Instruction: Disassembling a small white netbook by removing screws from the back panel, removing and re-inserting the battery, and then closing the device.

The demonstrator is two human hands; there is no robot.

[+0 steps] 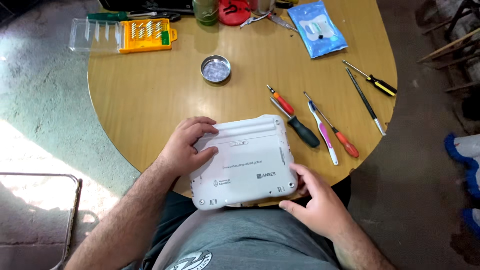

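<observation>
A small white laptop (pixel 250 165) lies bottom side up at the near edge of a round wooden table (pixel 150 95). My left hand (pixel 186 145) rests flat on its left part, fingers spread over the far left corner. My right hand (pixel 315 202) touches the laptop's near right corner with its fingertips, thumb under the front edge. Neither hand holds a tool.
Right of the laptop lie several screwdrivers (pixel 300 127), a pink and white toothbrush (pixel 322 132) and a thin metal rod (pixel 365 100). Farther back are a small round metal tin (pixel 215 68), a yellow bit case with clear lid (pixel 145 35) and a blue wipes packet (pixel 316 27).
</observation>
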